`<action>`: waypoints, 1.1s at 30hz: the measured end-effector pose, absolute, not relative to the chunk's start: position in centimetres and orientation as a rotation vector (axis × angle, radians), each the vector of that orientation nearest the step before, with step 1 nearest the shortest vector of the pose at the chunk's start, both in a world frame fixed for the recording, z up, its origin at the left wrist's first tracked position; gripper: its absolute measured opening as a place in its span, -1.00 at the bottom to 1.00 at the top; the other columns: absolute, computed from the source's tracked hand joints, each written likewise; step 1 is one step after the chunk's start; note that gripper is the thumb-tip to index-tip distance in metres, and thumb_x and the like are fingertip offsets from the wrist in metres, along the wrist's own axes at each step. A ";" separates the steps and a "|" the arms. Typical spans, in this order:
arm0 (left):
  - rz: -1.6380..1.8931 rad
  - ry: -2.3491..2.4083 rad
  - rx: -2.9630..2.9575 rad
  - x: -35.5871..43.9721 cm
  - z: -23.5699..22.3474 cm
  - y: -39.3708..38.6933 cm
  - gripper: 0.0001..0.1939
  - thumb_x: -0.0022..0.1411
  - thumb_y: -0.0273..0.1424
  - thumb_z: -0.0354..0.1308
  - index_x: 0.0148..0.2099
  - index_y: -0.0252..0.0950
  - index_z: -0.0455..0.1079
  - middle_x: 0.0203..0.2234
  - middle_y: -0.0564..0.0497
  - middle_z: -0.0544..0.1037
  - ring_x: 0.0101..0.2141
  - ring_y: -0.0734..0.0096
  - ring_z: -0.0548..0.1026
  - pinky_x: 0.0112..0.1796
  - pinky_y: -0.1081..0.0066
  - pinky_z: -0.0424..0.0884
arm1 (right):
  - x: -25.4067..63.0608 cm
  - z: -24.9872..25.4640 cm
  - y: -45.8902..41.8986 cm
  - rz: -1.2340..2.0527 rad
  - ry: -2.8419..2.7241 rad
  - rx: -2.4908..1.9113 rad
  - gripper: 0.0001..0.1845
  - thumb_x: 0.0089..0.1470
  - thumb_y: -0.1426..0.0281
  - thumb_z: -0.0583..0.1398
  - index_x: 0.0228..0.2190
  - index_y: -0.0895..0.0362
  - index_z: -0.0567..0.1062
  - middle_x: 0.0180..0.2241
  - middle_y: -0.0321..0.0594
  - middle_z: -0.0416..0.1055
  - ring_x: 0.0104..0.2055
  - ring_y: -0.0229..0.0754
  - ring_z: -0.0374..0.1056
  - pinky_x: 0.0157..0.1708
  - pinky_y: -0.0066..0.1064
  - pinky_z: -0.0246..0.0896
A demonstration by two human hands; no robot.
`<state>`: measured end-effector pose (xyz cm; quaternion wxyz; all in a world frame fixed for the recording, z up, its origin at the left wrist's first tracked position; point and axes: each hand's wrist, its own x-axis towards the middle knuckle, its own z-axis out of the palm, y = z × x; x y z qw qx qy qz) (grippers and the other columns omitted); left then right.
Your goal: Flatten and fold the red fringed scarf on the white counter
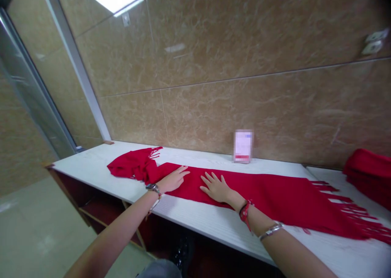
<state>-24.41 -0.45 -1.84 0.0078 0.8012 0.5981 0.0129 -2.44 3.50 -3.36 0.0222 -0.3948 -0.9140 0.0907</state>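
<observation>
A long red scarf [275, 196] lies along the white tabletop, flat in the middle and on the right, where its fringe spreads out. Its left end is bunched up, with some fringe showing at the back. My left hand [173, 180] rests on the scarf beside the bunched part, fingers stretched out. Flat on the smooth middle stretch is my right hand [216, 187], its fingers spread. Neither hand grips the cloth.
A phone-like upright object [243, 146], blurred, leans against the tiled wall [195, 119]. More folded red cloth [369, 176] is piled at the far right. Open shelves [104, 213] sit under the tabletop [189, 213].
</observation>
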 end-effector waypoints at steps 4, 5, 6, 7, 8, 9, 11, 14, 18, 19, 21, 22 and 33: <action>-0.007 2.011 2.313 -22.4 -2.8 0.6 -0.50 0.31 -0.16 -0.33 0.27 -0.06 -0.13 0.25 0.02 -0.12 0.22 0.16 -0.17 0.09 -0.05 -0.13 | -1.6 -3.9 3.4 0.241 -2.777 -1.188 -0.40 0.17 0.11 -0.22 0.18 0.06 0.01 0.25 -0.15 -0.18 0.26 0.09 -0.31 0.12 0.13 -0.35; -0.017 2.043 2.302 -22.4 -3.1 0.7 -0.48 0.30 -0.13 -0.33 0.27 -0.07 -0.14 0.26 0.01 -0.14 0.22 0.14 -0.18 0.09 -0.05 -0.15 | -1.2 -3.9 3.5 0.243 -2.757 -1.203 -0.40 0.17 0.11 -0.22 0.18 0.06 0.02 0.25 -0.16 -0.17 0.26 0.09 -0.30 0.12 0.12 -0.35; -0.023 2.056 2.303 -22.6 -3.3 0.7 -0.46 0.29 -0.11 -0.33 0.28 -0.10 -0.15 0.26 -0.02 -0.15 0.22 0.16 -0.19 0.10 -0.02 -0.16 | -0.8 -3.9 3.6 0.248 -2.739 -1.229 -0.39 0.17 0.11 -0.22 0.18 0.06 0.02 0.25 -0.17 -0.17 0.26 0.08 -0.30 0.12 0.11 -0.35; -0.030 2.058 2.309 -22.9 -3.4 0.6 -0.44 0.29 -0.10 -0.32 0.28 -0.13 -0.15 0.26 -0.04 -0.15 0.22 0.18 -0.20 0.11 0.02 -0.17 | -0.2 -4.0 3.7 0.256 -2.720 -1.266 -0.39 0.16 0.10 -0.22 0.18 0.06 0.02 0.25 -0.17 -0.17 0.26 0.08 -0.30 0.12 0.11 -0.35; -0.036 2.056 2.313 -23.2 -3.3 0.6 -0.43 0.29 -0.10 -0.32 0.28 -0.16 -0.15 0.26 -0.05 -0.15 0.22 0.20 -0.20 0.12 0.06 -0.17 | 0.5 -4.0 3.9 0.267 -2.698 -1.312 -0.38 0.16 0.10 -0.22 0.18 0.07 0.02 0.25 -0.17 -0.17 0.26 0.08 -0.29 0.12 0.12 -0.35; -0.043 2.056 2.311 -23.4 -3.2 0.5 -0.42 0.28 -0.10 -0.32 0.29 -0.18 -0.15 0.26 -0.06 -0.16 0.23 0.21 -0.21 0.13 0.08 -0.18 | 1.2 -4.0 4.0 0.279 -2.673 -1.360 -0.38 0.16 0.10 -0.22 0.18 0.09 0.02 0.25 -0.16 -0.17 0.26 0.07 -0.29 0.12 0.12 -0.35; -0.067 2.054 2.279 -23.4 -2.7 0.5 -0.41 0.28 -0.10 -0.32 0.29 -0.19 -0.16 0.26 -0.07 -0.17 0.23 0.20 -0.22 0.13 0.07 -0.19 | 2.4 -4.0 4.3 0.293 -2.613 -1.450 -0.38 0.16 0.12 -0.21 0.18 0.12 0.03 0.25 -0.13 -0.16 0.26 0.07 -0.28 0.12 0.12 -0.35; -0.060 2.017 2.286 -22.1 -2.1 0.9 -0.41 0.26 -0.07 -0.31 0.28 -0.14 -0.13 0.26 -0.03 -0.17 0.23 0.16 -0.26 0.11 -0.03 -0.27 | 2.8 -3.9 4.5 0.224 -2.508 -1.465 -0.41 0.17 0.21 -0.19 0.17 0.20 0.04 0.24 -0.06 -0.12 0.25 0.04 -0.25 0.13 0.07 -0.35; 0.028 1.977 2.356 -19.7 -2.6 2.0 -0.44 0.27 -0.07 -0.36 0.27 -0.05 -0.13 0.26 0.08 -0.16 0.23 0.14 -0.25 0.09 -0.12 -0.24 | 0.4 -3.5 4.8 0.169 -2.491 -1.321 -0.41 0.18 0.24 -0.20 0.18 0.22 0.01 0.24 -0.10 -0.15 0.26 -0.01 -0.28 0.15 0.02 -0.35; 0.018 1.986 2.347 -19.3 -2.8 2.2 -0.44 0.27 -0.08 -0.37 0.27 -0.05 -0.13 0.26 0.08 -0.16 0.23 0.13 -0.23 0.08 -0.14 -0.22 | -0.4 -3.4 4.9 0.197 -2.526 -1.302 -0.42 0.18 0.23 -0.21 0.18 0.19 0.01 0.24 -0.13 -0.15 0.26 -0.04 -0.27 0.14 0.02 -0.32; -0.012 2.007 2.338 -18.9 -3.4 2.5 -0.44 0.27 -0.08 -0.37 0.27 -0.07 -0.13 0.26 0.08 -0.14 0.22 0.11 -0.20 0.08 -0.14 -0.20 | -1.5 -3.5 5.3 0.252 -2.593 -1.295 -0.43 0.17 0.24 -0.21 0.17 0.14 0.04 0.24 -0.18 -0.11 0.25 -0.08 -0.22 0.15 -0.01 -0.29; -0.018 2.015 2.343 -18.9 -3.6 2.6 -0.44 0.26 -0.08 -0.37 0.28 -0.07 -0.14 0.26 0.09 -0.14 0.22 0.10 -0.19 0.08 -0.14 -0.19 | -1.6 -3.6 5.5 0.266 -2.610 -1.308 -0.44 0.17 0.24 -0.20 0.17 0.13 0.05 0.23 -0.20 -0.09 0.25 -0.11 -0.20 0.15 -0.03 -0.29; 0.043 1.950 2.463 -19.0 -3.1 1.8 -0.46 0.26 -0.11 -0.31 0.24 -0.11 -0.02 0.24 0.05 -0.05 0.21 0.17 -0.12 0.09 -0.08 -0.15 | 8.7 -3.2 5.6 0.100 -2.374 -1.710 -0.39 0.17 0.29 -0.18 0.16 0.42 0.00 0.23 0.10 -0.18 0.26 0.04 -0.30 0.16 -0.02 -0.41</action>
